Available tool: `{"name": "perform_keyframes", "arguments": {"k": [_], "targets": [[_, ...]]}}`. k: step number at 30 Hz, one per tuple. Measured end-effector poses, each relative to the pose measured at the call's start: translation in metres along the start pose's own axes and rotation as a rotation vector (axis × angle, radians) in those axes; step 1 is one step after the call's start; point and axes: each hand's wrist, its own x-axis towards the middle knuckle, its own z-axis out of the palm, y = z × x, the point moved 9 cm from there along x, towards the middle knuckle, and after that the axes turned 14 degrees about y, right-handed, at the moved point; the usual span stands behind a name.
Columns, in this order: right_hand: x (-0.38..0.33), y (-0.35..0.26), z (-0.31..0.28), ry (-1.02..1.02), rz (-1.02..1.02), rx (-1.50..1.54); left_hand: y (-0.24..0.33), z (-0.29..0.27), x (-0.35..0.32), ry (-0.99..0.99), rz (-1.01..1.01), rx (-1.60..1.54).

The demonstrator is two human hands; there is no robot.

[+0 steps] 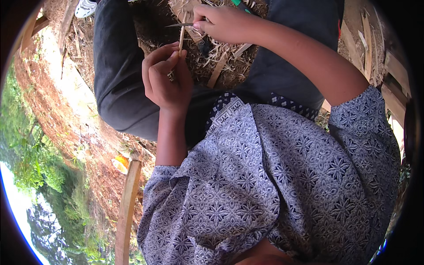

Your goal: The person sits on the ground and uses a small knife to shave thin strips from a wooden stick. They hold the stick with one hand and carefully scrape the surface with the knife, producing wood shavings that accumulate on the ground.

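Observation:
My left hand [168, 77] is closed round the lower end of a thin, pale wooden stick [182, 37], which points up and away from me. My right hand [221, 24] grips a knife [179, 25], its handle mostly hidden by the fingers. The narrow dark blade points left and lies across the stick, a little above my left fingertips. Both hands are over the ground between my dark-trousered legs.
Wood shavings [221, 55] and a flat wooden strip [217, 70] litter the soil below my hands. A green-handled tool [240, 5] lies beyond my right wrist. Wooden boards [395, 73] are at the right, a timber post [128, 210] at the lower left, a white shoe [85, 8] at the far left.

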Motion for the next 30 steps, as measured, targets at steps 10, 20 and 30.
{"name": "perform_keyframes", "arguments": {"k": [10, 20, 30], "targets": [[0.040, 0.039, -0.011, 0.312, 0.079, 0.000, -0.006, -0.005, 0.001, 0.077, -0.003, 0.026], [-0.039, -0.061, -0.022, 0.039, -0.076, 0.068, -0.012, -0.012, 0.000, 0.087, -0.038, 0.052], [-0.028, -0.065, -0.015, 0.023, -0.079, 0.028, -0.018, -0.014, -0.002, 0.117, -0.034, 0.086]]}}
